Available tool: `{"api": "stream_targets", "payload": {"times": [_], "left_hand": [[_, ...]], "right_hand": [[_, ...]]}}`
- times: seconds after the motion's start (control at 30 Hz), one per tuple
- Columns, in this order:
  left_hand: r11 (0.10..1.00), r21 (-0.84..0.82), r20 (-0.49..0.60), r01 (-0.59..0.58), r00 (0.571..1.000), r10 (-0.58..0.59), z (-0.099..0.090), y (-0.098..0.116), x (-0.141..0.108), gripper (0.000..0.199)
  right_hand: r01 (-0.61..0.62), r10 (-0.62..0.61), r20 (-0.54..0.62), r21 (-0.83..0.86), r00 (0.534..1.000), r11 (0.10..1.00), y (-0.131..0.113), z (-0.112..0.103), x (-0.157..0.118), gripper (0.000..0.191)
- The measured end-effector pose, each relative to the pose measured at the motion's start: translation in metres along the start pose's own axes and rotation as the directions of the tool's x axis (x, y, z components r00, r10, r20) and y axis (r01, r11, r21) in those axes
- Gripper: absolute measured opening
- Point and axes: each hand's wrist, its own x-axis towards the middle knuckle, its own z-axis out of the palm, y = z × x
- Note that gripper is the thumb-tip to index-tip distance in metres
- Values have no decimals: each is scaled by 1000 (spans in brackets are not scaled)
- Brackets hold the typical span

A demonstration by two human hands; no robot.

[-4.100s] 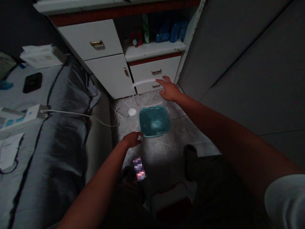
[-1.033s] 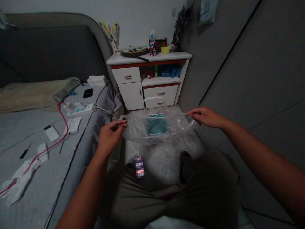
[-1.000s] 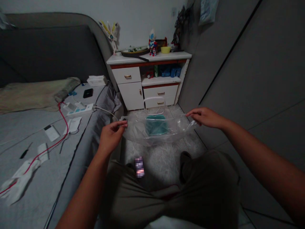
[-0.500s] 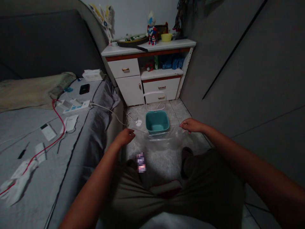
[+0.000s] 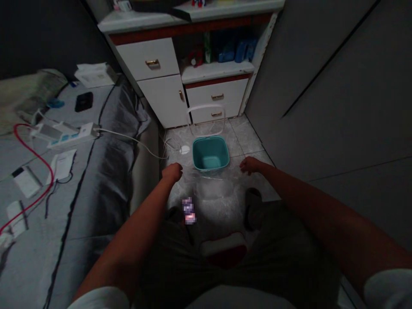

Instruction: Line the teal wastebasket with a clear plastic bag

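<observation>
A thin clear plastic bag [image 5: 210, 189] is stretched between my two hands, low over the floor. On its left end my left hand [image 5: 173, 171] is closed, fingers curled in. My right hand [image 5: 249, 165] pinches the other end. Just beyond the bag stands a teal bucket [image 5: 210, 156], upright, with nothing visible inside. Its white handle [image 5: 206, 106] is raised and leans toward the cabinet. The bag's near edge is hard to make out against the floor.
A white cabinet [image 5: 157, 96] stands behind the bucket. On the left is a bed [image 5: 106, 184] with a power strip [image 5: 75, 135], whose white cable runs to the floor. A grey wardrobe panel [image 5: 337, 120] borders the right. A blurred-out item [image 5: 189, 210] lies near my left foot.
My view has tilted down and come closer to the floor. The bag between my hands hangs lower and nearer to me, off the bucket's front edge. Both hands keep their grip.
</observation>
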Motion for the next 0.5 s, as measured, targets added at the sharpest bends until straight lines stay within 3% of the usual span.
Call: {"api": "stream_targets", "payload": {"times": [0.17,0.33,0.43,0.5], "left_hand": [[999,13,-28,37,999,-37,8,-5,26,39],[998,-23,-13,55,998,-55,4,-5,41,41],[995,-66,-26,79,996,-81,0,-5,43,40],[993,-90,-32,79,996,-82,-4,-4,40,40]], "right_hand": [[-62,73,-109,102,991,993,15,-1,33,30],[-76,132,-209,255,969,964,15,-2,44,21],[-77,139,-272,228,952,971,14,-5,41,23],[-92,125,-317,116,940,989,15,-8,38,26]]}}
